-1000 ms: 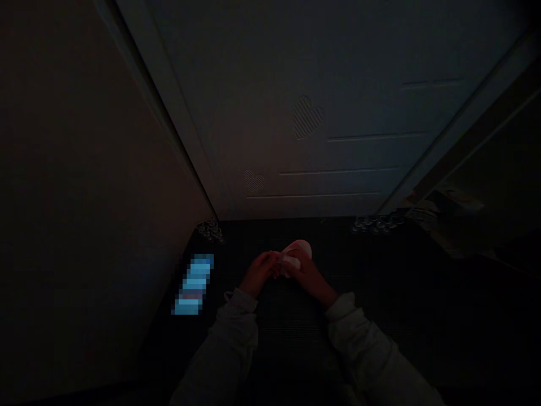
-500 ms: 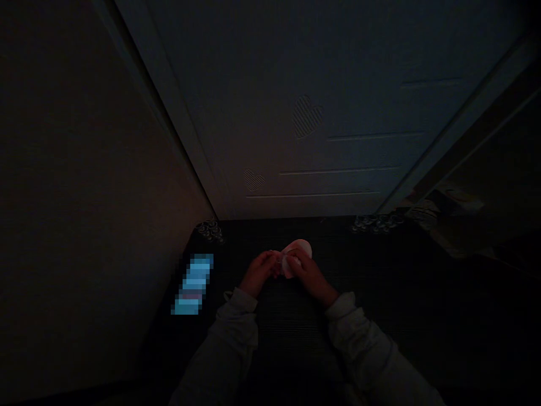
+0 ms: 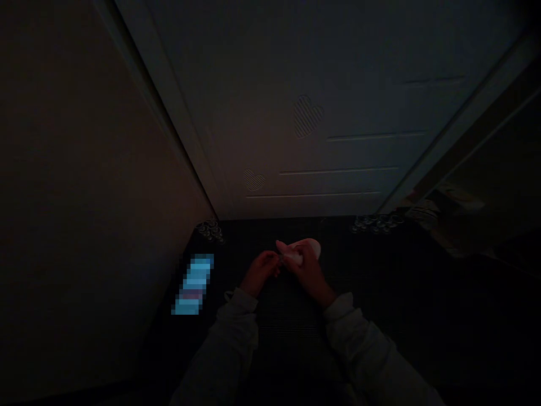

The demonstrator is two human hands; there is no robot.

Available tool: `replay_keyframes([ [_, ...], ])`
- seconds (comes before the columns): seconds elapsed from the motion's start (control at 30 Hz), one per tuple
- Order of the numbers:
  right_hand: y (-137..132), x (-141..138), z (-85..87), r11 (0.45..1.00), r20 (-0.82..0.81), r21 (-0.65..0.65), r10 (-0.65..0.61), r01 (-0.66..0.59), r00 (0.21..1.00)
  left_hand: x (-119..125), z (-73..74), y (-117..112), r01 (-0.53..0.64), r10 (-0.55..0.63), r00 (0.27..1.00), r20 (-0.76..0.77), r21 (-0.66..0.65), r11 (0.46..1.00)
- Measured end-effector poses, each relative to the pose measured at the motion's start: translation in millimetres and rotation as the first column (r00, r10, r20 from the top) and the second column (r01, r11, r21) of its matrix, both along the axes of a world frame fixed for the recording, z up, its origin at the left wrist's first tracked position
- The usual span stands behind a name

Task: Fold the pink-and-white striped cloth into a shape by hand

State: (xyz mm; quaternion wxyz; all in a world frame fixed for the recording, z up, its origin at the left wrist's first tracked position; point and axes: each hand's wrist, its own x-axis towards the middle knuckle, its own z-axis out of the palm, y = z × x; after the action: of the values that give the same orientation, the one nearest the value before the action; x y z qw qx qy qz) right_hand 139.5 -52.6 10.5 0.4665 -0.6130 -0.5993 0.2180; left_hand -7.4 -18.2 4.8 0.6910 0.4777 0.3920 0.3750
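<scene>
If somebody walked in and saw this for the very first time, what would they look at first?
Probably the bright, blocky blue rectangle glowing on the left of the dark table. Next, the pale pink thing near the middle, held in the right hand with the left hand close beside it. Then maybe the two striped hearts on the pale panel behind.

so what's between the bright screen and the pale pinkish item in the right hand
In the head view, the left hand lies between the bright screen and the pale pinkish item, with dark tabletop between screen and hand.
</scene>
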Motion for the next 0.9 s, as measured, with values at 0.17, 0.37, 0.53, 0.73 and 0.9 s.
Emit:
replay_keyframes([
  [0.17,-1.3,0.6,-0.7,0.999,-0.013,0.041,0.036,-0.035,0.999,0.8,3.1,-1.1,0.007,-0.008,1.0,-0.008,-0.013,1.0],
  [0.37,-1.3,1.2,-2.2,0.997,-0.043,0.054,0.054,-0.052,0.998,0.7,2.8,-1.8,0.029,-0.029,1.0,-0.008,0.013,0.999],
  [0.53,0.1,3.3,-2.6,0.997,-0.066,0.049,0.058,-0.055,0.996,0.0,1.6,-2.3,0.054,-0.054,0.999,0.006,0.037,0.998],
  [0.73,-1.5,4.6,-2.2,0.998,-0.121,0.004,0.056,-0.056,0.991,-0.6,-2.2,-1.1,0.051,-0.049,0.998,-0.042,0.047,0.998],
  [0.9,-0.1,4.5,-3.7,1.0,-0.118,0.004,0.025,-0.025,0.993,-0.9,-6.5,0.4,0.06,-0.054,0.995,-0.08,0.064,0.996],
])
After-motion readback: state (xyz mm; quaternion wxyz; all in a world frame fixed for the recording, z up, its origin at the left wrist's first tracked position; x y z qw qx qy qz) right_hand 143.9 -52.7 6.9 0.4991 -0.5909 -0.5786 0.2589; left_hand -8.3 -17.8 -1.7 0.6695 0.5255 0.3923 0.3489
